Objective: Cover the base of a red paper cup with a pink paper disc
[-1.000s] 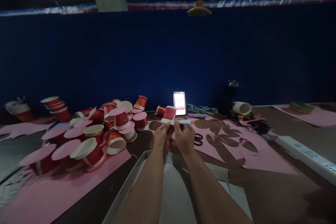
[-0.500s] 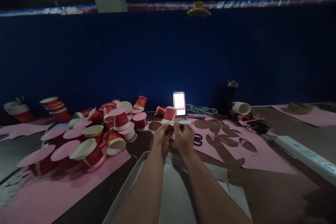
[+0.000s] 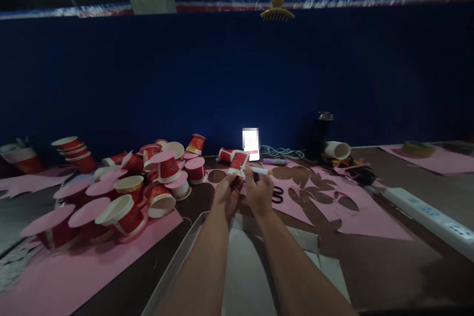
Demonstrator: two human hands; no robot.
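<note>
Head view, vs. the last second: small change only. White pen [image 3: 262,171] in the right hand [image 3: 260,193] has gone from about level to a slight slope, far end lower; red paper cup [image 3: 239,161] leans a touch more; whole frame has drifted a bit from camera motion. Grip is unchanged, so I'd read it as fine adjustment at the cup, same step in hand. Left hand [image 3: 225,194]: fingers curled in, pinching the cup's lower edge. Right hand: thumb and fingers closed around the pen, near end right against the cup. Can't tell if the pen touches the cup wall or leaves a mark; fingers hide that spot. Cup is held up above the table, in front of the lit phone [image 3: 252,145]. Materials: cup is thin printed paper, tapered, white band at the end nearest the hands. Others at left are the same type, some with rolled cream rims showing, several capped with flat pink discs [image 3: 91,211], matte, wider than the cups. Pink sheet [image 3: 370,224] at right is thin, flat, full of rounded cutouts with the brown table [image 3: 388,271] showing through. Black loops [image 3: 278,194], probably scissor handles, lie on its near-left part. Pale cardboard tray [image 3: 248,261], stiff and straight-walled, sits under the forearms.
</note>
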